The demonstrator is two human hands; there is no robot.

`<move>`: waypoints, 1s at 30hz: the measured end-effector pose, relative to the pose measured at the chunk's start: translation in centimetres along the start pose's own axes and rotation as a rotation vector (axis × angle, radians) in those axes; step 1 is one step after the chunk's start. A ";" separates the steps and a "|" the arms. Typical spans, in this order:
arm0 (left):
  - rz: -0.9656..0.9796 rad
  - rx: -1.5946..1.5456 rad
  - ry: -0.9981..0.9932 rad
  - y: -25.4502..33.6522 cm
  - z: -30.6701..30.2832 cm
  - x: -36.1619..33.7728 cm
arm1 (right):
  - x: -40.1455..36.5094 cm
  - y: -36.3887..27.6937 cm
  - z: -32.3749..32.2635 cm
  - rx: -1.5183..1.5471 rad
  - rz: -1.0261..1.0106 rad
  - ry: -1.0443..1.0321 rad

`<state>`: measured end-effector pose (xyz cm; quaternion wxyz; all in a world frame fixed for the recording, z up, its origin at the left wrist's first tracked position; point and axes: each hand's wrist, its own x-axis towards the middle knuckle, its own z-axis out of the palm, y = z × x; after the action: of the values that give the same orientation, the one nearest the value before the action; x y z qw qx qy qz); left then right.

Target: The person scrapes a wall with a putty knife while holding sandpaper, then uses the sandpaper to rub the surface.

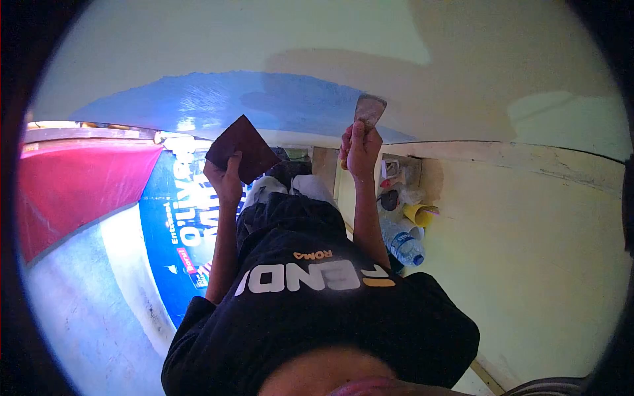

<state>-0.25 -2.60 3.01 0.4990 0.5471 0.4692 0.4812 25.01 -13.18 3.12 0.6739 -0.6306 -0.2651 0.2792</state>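
Note:
My left hand (226, 177) is closed on a dark reddish-brown square sheet (243, 150), thumb over its near face. The sheet is held flat and turned cornerwise; its exact material is hard to tell. My right hand (362, 150) grips a putty knife (370, 109) with its broad blade pointing away from me. Pale residue coats the blade, and most of the handle is hidden in my fingers. Beyond both hands, a bluish smeared patch (290, 92) spreads over the pale wall (343, 33). Whether the blade touches the wall cannot be told.
Below my right arm, a plastic bottle (405, 248), a yellow cup-like container (420, 214) and other small items lie against a yellowish surface (522, 237). To the left are a blue printed banner (165, 231) and a red panel (86, 191). My shoes (310, 188) show below.

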 end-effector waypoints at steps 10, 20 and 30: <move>0.003 -0.054 0.008 -0.1 0.0 -0.7 | -0.4 0.6 -0.1 0.035 0.020 -0.021; 0.029 -0.055 0.047 -0.5 0.6 -0.6 | 0.1 -0.2 0.0 0.021 -0.003 -0.021; 0.042 -0.026 0.052 -0.7 0.4 -0.6 | 0.3 0.8 -0.1 0.063 -0.031 -0.020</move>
<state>0.10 -3.17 2.31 0.4834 0.5377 0.4641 0.5117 25.28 -13.02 2.28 0.6949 -0.6022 -0.2726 0.2830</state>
